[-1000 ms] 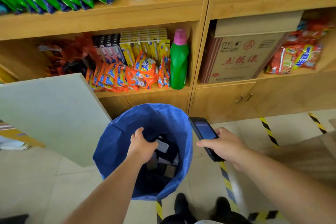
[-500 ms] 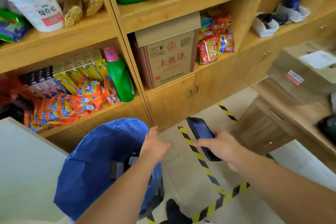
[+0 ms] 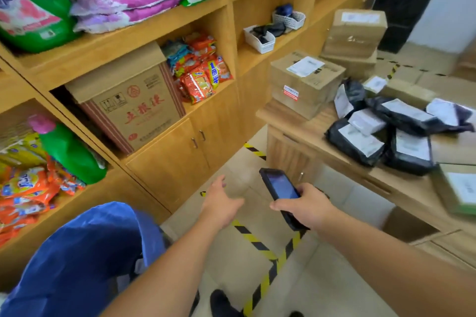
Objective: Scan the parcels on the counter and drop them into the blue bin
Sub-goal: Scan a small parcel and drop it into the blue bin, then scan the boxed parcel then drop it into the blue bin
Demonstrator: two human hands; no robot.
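Note:
My right hand (image 3: 306,207) grips a black handheld scanner (image 3: 279,188) with its screen facing up, over the floor in the middle of the view. My left hand (image 3: 220,203) is empty with relaxed, spread fingers, held over the floor to the left of the scanner. The blue bin (image 3: 85,252) stands at the lower left, beside my left forearm. Several black bagged parcels with white labels (image 3: 381,134) lie piled on the wooden counter (image 3: 304,123) at the right. Cardboard box parcels (image 3: 306,82) stand behind them.
Wooden shelving (image 3: 159,41) with snacks, detergent and a printed carton (image 3: 134,105) fills the left and back. Yellow-black tape (image 3: 257,242) marks the tiled floor. More boxes (image 3: 354,31) are stacked further back on the counter. A labelled box (image 3: 458,188) sits at the counter's right edge.
My left hand has come out of the blue bin, empty, and moved right. The view has swung right, from the bin to the counter with the parcels. The scanner stays in my right hand.

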